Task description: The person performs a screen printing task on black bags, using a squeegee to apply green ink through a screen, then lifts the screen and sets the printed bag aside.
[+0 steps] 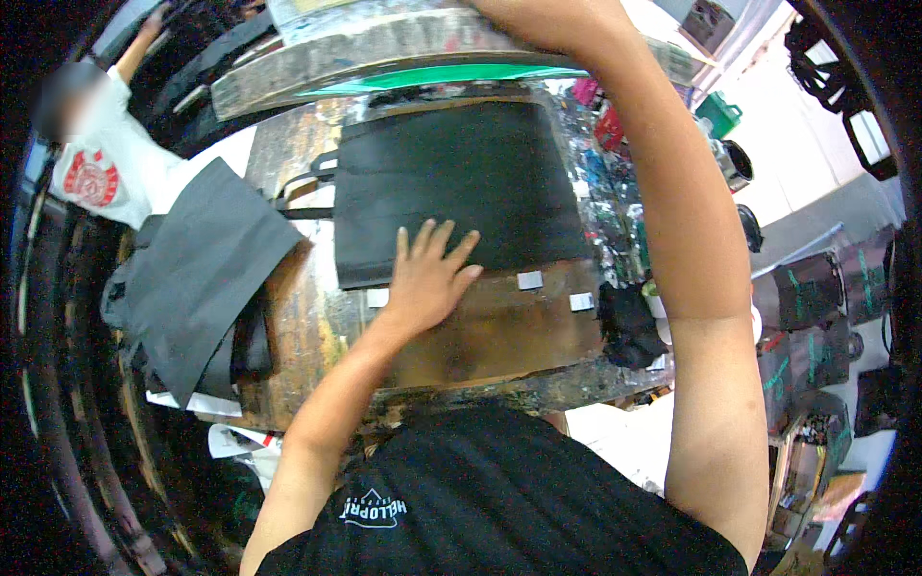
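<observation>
A black tote bag [451,182] lies flat on a brown board [480,336], its handles [309,180] pointing left. My left hand [430,280] rests on the bag's near edge with fingers spread and nothing held. Above the bag's far edge, a printing screen with a thick, paint-stained wooden frame [375,53] is tilted up, green showing along its underside. My right arm reaches across to that frame, and my right hand [538,17] is at its upper side. The fingers of that hand run out of the picture, so their grip is hidden.
More black bags [206,274] are heaped at the table's left. White tabs [530,280] sit on the board. A dark crumpled cloth [629,324] and paint-smeared containers line the right edge. Another person [110,163] stands at the far left. Printed black bags [807,293] lie at right.
</observation>
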A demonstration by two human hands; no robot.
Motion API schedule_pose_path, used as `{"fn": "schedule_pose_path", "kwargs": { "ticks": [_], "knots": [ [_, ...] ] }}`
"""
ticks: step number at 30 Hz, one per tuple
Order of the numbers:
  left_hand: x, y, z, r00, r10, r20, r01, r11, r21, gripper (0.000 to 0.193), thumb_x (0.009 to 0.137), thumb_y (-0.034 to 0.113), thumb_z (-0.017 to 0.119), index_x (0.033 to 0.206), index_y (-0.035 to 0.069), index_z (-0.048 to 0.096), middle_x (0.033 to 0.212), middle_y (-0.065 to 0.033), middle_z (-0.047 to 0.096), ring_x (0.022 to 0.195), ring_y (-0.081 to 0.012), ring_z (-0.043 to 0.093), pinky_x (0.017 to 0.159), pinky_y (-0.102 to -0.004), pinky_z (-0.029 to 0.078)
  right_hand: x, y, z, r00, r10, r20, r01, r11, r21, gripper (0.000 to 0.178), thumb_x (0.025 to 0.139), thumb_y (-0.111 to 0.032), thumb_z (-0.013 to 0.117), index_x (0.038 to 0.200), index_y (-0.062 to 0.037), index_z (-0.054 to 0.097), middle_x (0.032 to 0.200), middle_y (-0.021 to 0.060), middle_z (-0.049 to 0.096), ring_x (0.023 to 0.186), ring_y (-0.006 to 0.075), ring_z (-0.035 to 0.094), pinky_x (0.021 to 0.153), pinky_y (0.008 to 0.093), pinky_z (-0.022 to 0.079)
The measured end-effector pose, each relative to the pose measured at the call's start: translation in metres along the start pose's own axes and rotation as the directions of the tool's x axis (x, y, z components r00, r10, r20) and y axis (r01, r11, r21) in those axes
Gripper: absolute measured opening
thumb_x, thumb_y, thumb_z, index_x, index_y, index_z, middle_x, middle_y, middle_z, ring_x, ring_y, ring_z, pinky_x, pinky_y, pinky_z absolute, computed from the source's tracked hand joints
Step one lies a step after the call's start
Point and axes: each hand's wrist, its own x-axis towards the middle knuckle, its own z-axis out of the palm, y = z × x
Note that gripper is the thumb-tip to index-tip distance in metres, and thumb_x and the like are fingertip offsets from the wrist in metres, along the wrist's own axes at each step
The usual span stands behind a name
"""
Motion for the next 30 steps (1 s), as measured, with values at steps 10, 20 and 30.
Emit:
{"fn": "schedule_pose_path", "kwargs": {
  "ticks": [10,20,30],
  "knots": [
    [0.017,0.033,0.059,0.996,-0.073,0.046,0.075,0.996,-0.039,0.059,0.108,0.049,0.048,0.162,0.027,0.046,0.173,-0.0174,0.029,0.159,-0.0487,0.02,0.122,-0.0777,0.006,0.003,-0.008,-0.016,0.985,0.027,0.173,-0.03,0.999,0.015,0.067,0.109,-0.065,0.04,0.102,-0.0038,0.065,0.093,0.0085,0.066,0.086,0.018,0.06,0.075,0.0342,0.054],
    [0.011,0.042,0.053,0.999,-0.042,-0.005,0.042,0.997,-0.059,0.059,0.107,0.047,0.049,0.16,0.021,0.049,0.171,-0.0195,0.033,0.157,-0.0501,0.025,0.122,-0.0774,0.008,0.002,-0.014,-0.023,0.979,0.057,0.196,-0.07,0.996,0.06,0.069,0.108,-0.067,0.04,0.103,-0.0036,0.066,0.093,0.0085,0.066,0.087,0.0178,0.06,0.076,0.0337,0.054],
    [0.012,-0.044,-0.097,0.657,-0.699,-0.283,0.115,0.464,-0.879,0.066,0.092,0.024,0.086,0.145,0.003,0.053,0.116,-0.0109,0.07,0.097,-0.0168,0.067,0.085,-0.0324,0.057,-0.021,-0.015,0.015,1.0,-0.011,-0.024,0.01,0.999,-0.051,0.067,0.106,-0.069,0.043,0.095,-0.0076,0.066,0.084,0.0088,0.067,0.078,0.0222,0.061,0.094,0.0504,0.045]
  ]
}}
